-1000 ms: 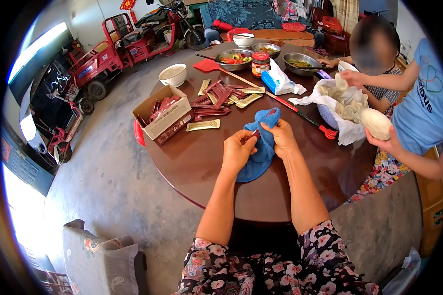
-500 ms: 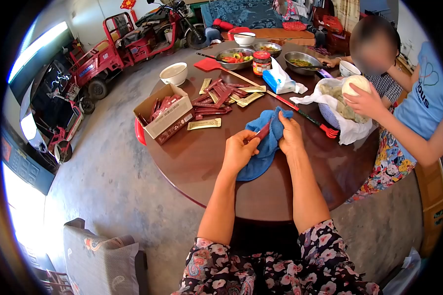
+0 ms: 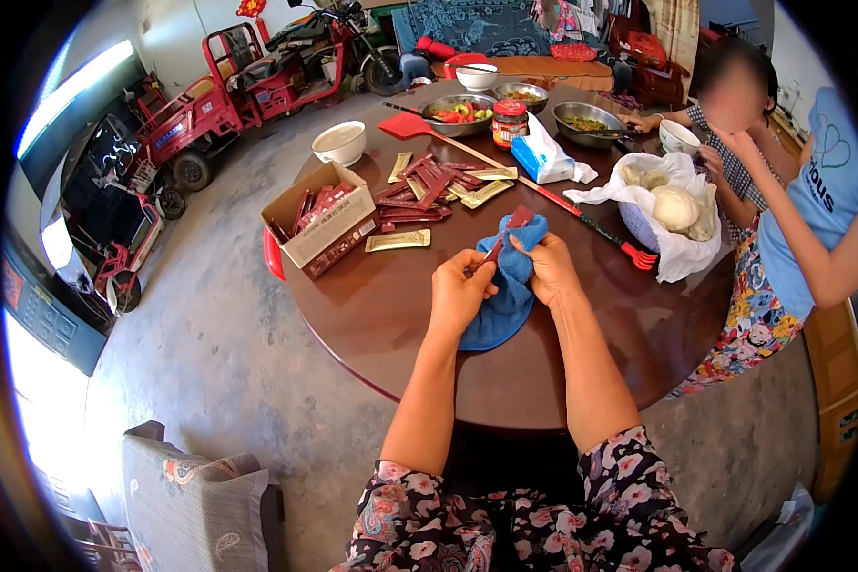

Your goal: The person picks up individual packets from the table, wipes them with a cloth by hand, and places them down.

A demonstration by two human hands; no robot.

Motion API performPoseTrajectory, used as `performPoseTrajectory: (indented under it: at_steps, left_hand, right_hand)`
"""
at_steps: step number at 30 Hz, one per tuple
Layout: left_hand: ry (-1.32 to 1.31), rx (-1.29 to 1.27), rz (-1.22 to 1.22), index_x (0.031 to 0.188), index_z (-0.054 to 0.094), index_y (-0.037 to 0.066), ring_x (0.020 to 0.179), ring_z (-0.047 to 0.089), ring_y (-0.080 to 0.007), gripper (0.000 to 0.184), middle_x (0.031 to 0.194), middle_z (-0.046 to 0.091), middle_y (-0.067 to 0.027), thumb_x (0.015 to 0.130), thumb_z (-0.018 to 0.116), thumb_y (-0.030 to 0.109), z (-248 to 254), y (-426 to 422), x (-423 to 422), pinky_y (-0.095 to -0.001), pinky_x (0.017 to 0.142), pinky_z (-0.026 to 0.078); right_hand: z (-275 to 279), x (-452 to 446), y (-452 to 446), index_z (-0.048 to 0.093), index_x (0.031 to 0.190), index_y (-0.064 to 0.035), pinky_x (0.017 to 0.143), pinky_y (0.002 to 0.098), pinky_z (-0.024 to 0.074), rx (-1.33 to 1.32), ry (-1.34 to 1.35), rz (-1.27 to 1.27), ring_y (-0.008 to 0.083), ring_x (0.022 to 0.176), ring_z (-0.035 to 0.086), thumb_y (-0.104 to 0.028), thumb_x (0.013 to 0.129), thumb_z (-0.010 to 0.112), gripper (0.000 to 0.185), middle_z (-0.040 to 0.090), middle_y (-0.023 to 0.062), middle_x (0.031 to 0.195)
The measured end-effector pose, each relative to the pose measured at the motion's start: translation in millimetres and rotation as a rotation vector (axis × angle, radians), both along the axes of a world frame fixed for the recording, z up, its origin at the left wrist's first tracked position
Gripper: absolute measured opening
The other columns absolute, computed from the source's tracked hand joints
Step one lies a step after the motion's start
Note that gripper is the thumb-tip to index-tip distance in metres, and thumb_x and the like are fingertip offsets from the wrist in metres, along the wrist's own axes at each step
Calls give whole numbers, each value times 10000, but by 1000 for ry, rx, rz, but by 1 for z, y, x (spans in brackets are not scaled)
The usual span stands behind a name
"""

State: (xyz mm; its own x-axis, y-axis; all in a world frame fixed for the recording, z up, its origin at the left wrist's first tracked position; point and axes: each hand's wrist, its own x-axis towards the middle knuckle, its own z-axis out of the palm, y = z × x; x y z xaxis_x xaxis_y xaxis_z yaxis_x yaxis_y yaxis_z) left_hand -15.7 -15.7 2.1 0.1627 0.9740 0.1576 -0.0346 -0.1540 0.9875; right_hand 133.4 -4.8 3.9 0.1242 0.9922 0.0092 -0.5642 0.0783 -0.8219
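My left hand (image 3: 463, 286) pinches the lower end of a dark red sachet (image 3: 518, 219), which points up and away. My right hand (image 3: 551, 269) is closed on a blue cloth (image 3: 499, 319) that lies against the sachet and hangs down onto the round brown table (image 3: 400, 343). Beyond my hands lies a pile of red and gold sachets (image 3: 427, 186), with a single gold sachet (image 3: 398, 240) nearer me. An open cardboard box (image 3: 329, 234) of red sachets stands to the left of the pile.
Across the table are a white bowl (image 3: 340, 143), metal dishes of food (image 3: 459, 114), a red-lidded jar (image 3: 509, 126), a tissue pack (image 3: 543, 160), a long stick with a red claw end (image 3: 596, 229) and a cloth-lined basket of buns (image 3: 672, 250). Two people are at the right.
The sachet now sticks up past the cloth, and my right hand has shifted slightly left. At the right, a person has let go of a large bun, which now lies in the basket.
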Motion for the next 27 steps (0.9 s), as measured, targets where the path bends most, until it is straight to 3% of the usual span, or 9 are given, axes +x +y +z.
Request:
performPoseTrajectory:
  at_steps: [10,13,18,23,27]
  left_hand:
    - [10,-34,-125,853,602,0,547,558,-73,68,667,567,-10,832,606,64,0,-4,1,-193,491,438]
    - [-34,-12,-43,856,586,-1,548,563,-80,56,674,574,-20,832,597,48,-1,-3,2,-198,488,444]
    - [-100,-11,3,853,544,5,544,562,-88,47,690,584,-31,825,581,7,-3,2,1,-201,496,453]
    - [-91,-5,-55,836,525,12,541,560,-90,70,696,581,-32,812,587,-11,-7,3,1,-195,501,455]
    - [-64,-39,-114,826,533,14,538,558,-85,83,687,573,-26,801,610,-1,-2,-2,4,-197,490,452]
  right_hand:
    - [5,16,-1,621,912,-27,712,310,508,-25,74,-120,166,776,621,-99,782,683,161,644,57,877]
    - [8,6,-4,619,915,-28,712,306,508,-54,106,-109,163,764,620,-97,775,687,171,643,58,878]
    - [-9,-9,-2,630,880,-18,696,290,500,-42,-186,197,149,760,616,-70,730,708,177,645,59,849]
    - [-2,-7,-5,630,865,-16,663,265,485,-64,-234,159,133,737,602,-72,728,711,169,642,66,828]
    - [-5,-2,4,624,887,-17,639,257,483,-45,-60,-28,129,716,592,-98,757,701,172,634,56,828]
